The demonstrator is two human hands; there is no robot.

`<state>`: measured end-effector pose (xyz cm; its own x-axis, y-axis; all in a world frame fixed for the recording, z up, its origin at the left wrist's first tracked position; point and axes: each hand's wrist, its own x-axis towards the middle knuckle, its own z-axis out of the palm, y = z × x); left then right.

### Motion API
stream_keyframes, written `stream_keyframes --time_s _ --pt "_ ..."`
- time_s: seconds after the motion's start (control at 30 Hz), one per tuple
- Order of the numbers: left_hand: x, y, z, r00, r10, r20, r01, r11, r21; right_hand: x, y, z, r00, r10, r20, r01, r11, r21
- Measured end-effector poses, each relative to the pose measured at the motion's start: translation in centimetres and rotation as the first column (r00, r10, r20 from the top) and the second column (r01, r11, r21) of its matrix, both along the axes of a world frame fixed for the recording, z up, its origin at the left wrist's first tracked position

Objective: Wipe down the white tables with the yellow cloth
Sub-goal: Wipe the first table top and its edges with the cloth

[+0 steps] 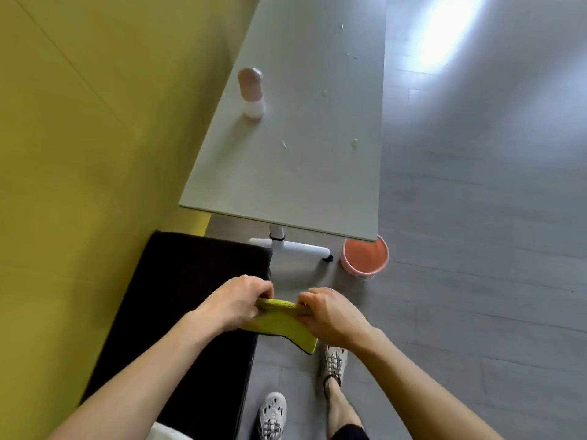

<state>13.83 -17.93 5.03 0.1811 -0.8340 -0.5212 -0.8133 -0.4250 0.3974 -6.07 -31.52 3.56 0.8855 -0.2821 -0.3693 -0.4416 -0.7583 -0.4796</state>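
Holding cloth (279,322) in both hands, short of the table (286,173).
Item, as I read it from my station: yellow cloth at 6 o'clock, off the table, bunched between left hand (235,304) and right hand (333,315); I judge it is being folded or wrung into a pad for wiping. Left hand: knuckles up, fingers curled over the cloth's 9 o'clock end. Right hand: same clasp on the 3 o'clock end, a loose corner hanging below it. Forearms enter from 7 and 5 o'clock and converge. Table: white, at 12 o'clock, droplets (354,143) scattered toward its 3 o'clock edge, so not yet wiped. Bottle (251,92): upright near the 9 o'clock edge. Bucket (365,255): pink, on the floor, partly under the near corner, probably for rinsing.
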Motion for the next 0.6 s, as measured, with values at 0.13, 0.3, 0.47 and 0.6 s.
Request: stream_keyframes --time_s 0.13,0.3,0.47,0.6 --pt "2.0 -6.7 5.2 0.986 0.069 0.154 -0.031 0.971 -0.236 1.9 -8.1 5.3 0.982 -0.05 0.182 0.065 0.995 -0.08" --pt "3.9 -14.0 9.9 0.922 0.194 0.337 0.026 0.834 -0.552 5.7 -17.5 8.9 0.864 -0.064 0.499 0.219 0.941 -0.259" --pt "6.1 -15.5 7.6 0.948 0.155 0.279 -0.05 0.936 -0.349 6.4 -19.7 3.3 0.953 -0.063 0.297 0.148 0.95 -0.274" --pt "9.9 -14.9 3.2 0.932 0.202 0.3 -0.172 0.977 -0.123 7.5 -20.0 -2.2 0.986 -0.06 0.157 0.105 0.951 -0.29"
